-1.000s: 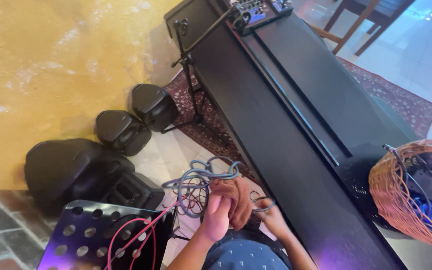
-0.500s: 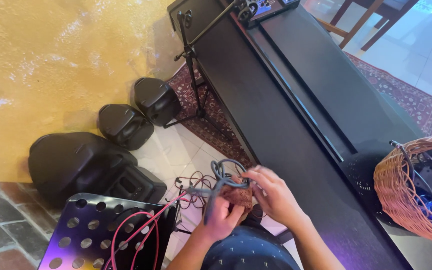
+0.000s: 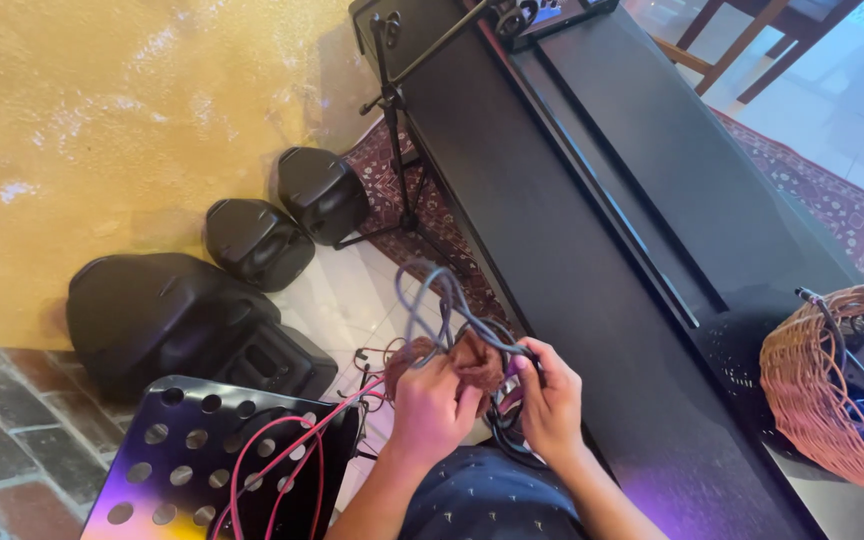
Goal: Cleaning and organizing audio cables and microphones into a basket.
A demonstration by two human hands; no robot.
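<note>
My left hand and my right hand are close together over my lap, both closed around a tangle of grey cable and a brown cloth. Loops of the grey cable stick up above the fingers. A darker black cable hangs down between the two hands. My dark patterned clothing fills the bottom middle.
A black digital piano runs diagonally to my right, a wicker basket of cables on its near end. Black speakers sit by the yellow wall, a mic stand on a patterned rug. A perforated music-stand tray holds pink cables.
The view has tilted and closed in on my hands. My hands have come closer together on the bundle, and the grey cable loops now stand higher above them.
</note>
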